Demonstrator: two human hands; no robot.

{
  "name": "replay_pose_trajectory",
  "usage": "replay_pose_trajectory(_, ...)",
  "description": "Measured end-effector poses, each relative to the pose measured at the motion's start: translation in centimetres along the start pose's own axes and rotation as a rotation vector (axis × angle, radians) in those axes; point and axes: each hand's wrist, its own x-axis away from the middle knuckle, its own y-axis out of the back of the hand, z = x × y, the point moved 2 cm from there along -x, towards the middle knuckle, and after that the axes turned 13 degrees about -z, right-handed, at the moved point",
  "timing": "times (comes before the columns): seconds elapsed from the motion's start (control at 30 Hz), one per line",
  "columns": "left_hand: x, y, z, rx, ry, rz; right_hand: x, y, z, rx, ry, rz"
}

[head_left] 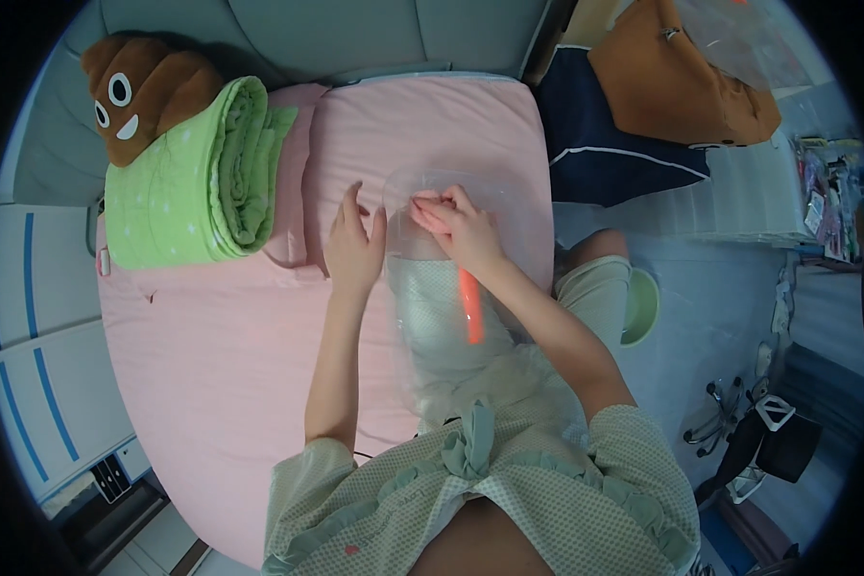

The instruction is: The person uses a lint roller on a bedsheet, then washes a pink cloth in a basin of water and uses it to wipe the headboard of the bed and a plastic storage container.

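Across my lap rests a clear plastic tray, see-through enough to show the patterned cloth under it. My right hand is closed around a pink, soft-looking lump over the tray's far part; what the lump is made of I cannot tell. Just left of the tray, my left hand is raised with its fingers apart and nothing in it. A long bright orange strip lies in the tray below my right wrist, its upper end partly covered by my forearm.
I sit on a bed with a pink sheet. A folded green quilt and a brown plush cushion are at the far left. Right of the bed are a navy cushion, a brown bag and a green basin.
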Motion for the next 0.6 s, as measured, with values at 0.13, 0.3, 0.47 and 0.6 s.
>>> replay_pose_trajectory(0.13,-4.2,-2.2,-1.4,-0.078,-0.082,0.093,0.6,0.3,0.7,-0.084,0.270,0.100)
replay_pose_trajectory(0.3,-5.2,-5.6,0.2,-0.153,-0.093,0.402,3.7,0.4,4.2,-0.069,0.518,0.134)
replay_pose_trajectory(0.47,-4.8,-4.9,0.6,-0.036,-0.217,0.278,1.7,0.7,3.8,0.153,0.220,0.093)
replay_pose_trajectory(0.6,-4.4,-4.2,2.0,-0.038,-0.293,0.155,-1.6,0.2,4.1,0.253,-0.031,0.198)
